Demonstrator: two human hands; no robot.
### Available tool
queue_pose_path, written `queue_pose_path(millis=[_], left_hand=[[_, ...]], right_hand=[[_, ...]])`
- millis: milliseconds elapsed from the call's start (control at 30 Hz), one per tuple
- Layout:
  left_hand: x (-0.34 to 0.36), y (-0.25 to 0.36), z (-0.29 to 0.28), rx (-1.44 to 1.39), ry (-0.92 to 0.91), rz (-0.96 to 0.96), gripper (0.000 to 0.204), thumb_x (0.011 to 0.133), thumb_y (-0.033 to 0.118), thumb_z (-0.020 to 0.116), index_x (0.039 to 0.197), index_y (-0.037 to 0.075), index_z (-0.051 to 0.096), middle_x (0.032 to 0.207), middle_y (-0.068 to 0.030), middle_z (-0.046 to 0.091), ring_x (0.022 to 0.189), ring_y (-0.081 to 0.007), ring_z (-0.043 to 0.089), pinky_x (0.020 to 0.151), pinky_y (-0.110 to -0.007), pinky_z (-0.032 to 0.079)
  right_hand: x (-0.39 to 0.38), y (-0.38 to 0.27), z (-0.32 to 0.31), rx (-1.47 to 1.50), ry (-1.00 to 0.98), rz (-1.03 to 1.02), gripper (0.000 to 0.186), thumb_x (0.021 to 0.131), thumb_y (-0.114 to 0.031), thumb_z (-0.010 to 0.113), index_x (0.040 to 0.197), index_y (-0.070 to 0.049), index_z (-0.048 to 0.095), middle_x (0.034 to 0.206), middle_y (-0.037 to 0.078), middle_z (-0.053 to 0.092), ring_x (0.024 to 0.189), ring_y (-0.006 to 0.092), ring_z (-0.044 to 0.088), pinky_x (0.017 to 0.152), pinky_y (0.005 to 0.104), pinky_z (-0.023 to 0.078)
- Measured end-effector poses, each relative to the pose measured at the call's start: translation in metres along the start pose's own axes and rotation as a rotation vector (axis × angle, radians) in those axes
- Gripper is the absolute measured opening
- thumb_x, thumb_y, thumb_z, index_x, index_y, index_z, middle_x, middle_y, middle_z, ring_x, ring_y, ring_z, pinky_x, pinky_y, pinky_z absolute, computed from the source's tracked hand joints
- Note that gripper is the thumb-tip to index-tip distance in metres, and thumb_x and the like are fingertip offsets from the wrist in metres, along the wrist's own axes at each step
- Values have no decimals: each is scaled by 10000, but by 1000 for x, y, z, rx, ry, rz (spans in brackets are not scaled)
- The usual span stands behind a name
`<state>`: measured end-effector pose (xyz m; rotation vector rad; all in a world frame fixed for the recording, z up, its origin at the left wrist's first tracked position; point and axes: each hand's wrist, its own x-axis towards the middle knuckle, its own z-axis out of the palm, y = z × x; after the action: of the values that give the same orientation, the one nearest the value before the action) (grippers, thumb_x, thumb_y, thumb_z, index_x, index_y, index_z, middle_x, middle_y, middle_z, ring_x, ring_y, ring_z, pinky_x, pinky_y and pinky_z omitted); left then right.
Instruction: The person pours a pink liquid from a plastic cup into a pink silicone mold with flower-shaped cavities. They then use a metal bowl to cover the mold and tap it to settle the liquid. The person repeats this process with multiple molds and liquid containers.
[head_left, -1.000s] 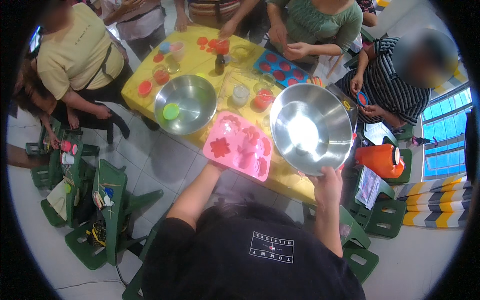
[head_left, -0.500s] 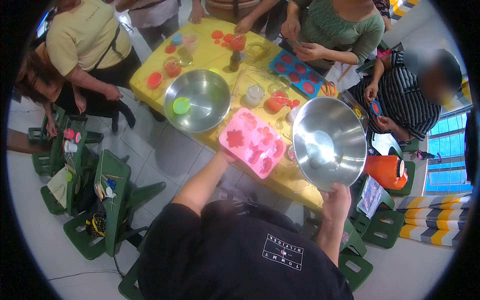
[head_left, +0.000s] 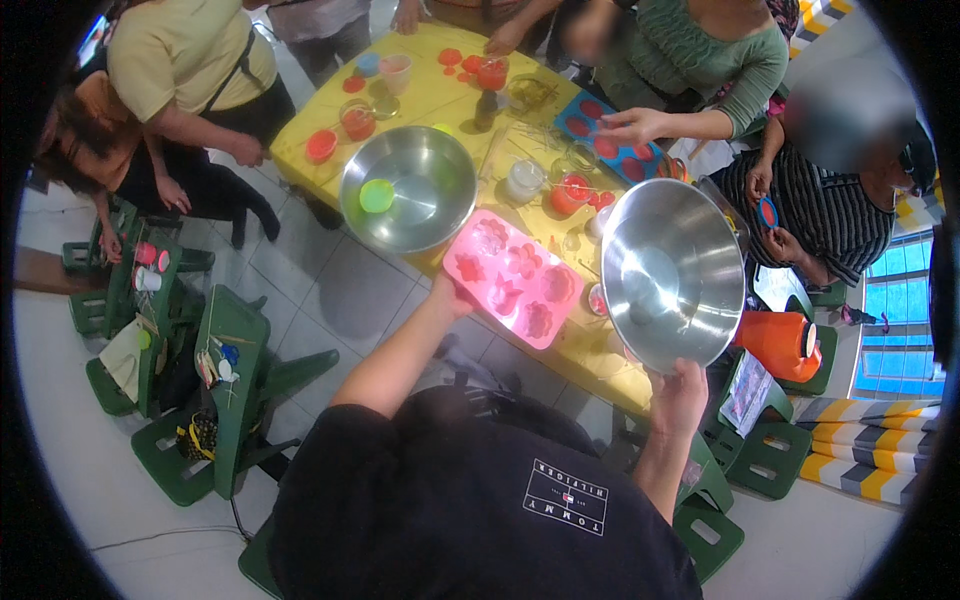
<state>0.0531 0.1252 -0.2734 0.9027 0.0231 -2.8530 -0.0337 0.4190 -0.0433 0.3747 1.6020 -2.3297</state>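
Note:
My left hand (head_left: 452,298) grips the lower-left side of a pink silicone mould (head_left: 512,282) with several flower-like cavities, held at the table's near edge. My right hand (head_left: 680,388) grips the bottom rim of a wide steel bowl (head_left: 672,280), tilted at the table's right end. A second steel bowl (head_left: 420,160) rests left of the mould, with a green round container (head_left: 376,196) inside. Behind the mould are a cup of pale stuff (head_left: 524,182) and a cup of red stuff (head_left: 570,195).
People (head_left: 195,70) surround the yellow-covered table (head_left: 325,120); one in green reaches a hand (head_left: 640,128) over a blue mould (head_left: 575,120). Cups, a bottle (head_left: 486,110) and red shapes cover the table. Green chairs (head_left: 228,380) stand at both sides; an orange jug (head_left: 775,343) sits at right.
The pink mould and the bowl in my right hand have shifted right and up in the picture, along with the whole view. The person in green has reached a hand out over the blue mould.

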Motion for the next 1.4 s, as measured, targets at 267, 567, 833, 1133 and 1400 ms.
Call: queue_pose_path(millis=[267,567,833,1133,1400], left_hand=[[-19,-12,-7,164,374,307,410,910,367,421,1202,84,469,1178,-106,497,1055,-277,511,929,-571,370],[-25,-19,-28,596,528,426,340,921,343,416,1136,87,480,1067,-63,538,962,-218,524,877,-526,367],[-9,1,-54,849,476,368,230,896,289,470,959,95,576,828,5,567,719,-114,514,641,-292,409],[-27,22,-48,928,394,239,156,872,238,511,898,101,582,772,1,576,659,-101,530,595,-267,425],[-31,28,-45,876,338,142,144,874,244,532,906,111,577,784,3,603,669,-105,567,592,-262,434]], right_hand=[[-1,2,0,-12,-44,-2,367,753,4,442,1119,-8,455,960,113,571,728,212,607,464,265,468],[-5,4,7,-35,-63,-14,387,753,-7,453,1139,4,455,967,120,575,739,226,618,487,271,506],[-2,4,24,16,-121,14,355,766,-14,453,1120,7,456,958,123,572,716,210,598,472,275,490],[11,11,55,-133,-164,-89,302,791,-36,450,1088,19,453,982,136,569,776,236,612,564,316,558],[31,11,97,-120,-253,-48,289,804,-57,458,1074,46,452,976,166,574,766,283,632,609,331,579]])
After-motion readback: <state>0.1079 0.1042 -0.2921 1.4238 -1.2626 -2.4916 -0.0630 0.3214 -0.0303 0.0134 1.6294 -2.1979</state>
